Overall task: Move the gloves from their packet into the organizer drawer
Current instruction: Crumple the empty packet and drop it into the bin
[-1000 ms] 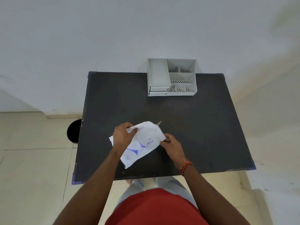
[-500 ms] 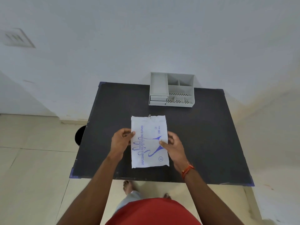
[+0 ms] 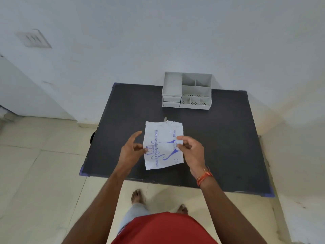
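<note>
A white glove packet (image 3: 162, 145) with blue print is held flat over the black table (image 3: 219, 138). My right hand (image 3: 190, 152) pinches the packet's right edge between thumb and fingers. My left hand (image 3: 131, 150) is at the packet's left edge with its fingers spread and only the fingertips touching. The grey organizer (image 3: 187, 91) stands at the table's far edge; its two small drawers (image 3: 171, 101) at the lower left are closed. No gloves are visible outside the packet.
A wall rises directly behind the table. A dark round bin (image 3: 92, 138) peeks out under the table's left side. My bare feet (image 3: 138, 197) stand on the tiled floor in front of the table.
The packet went from crumpled to flat with its torn end pointing away. My left hand has loosened from a grip to spread fingers. The view has tilted downward.
</note>
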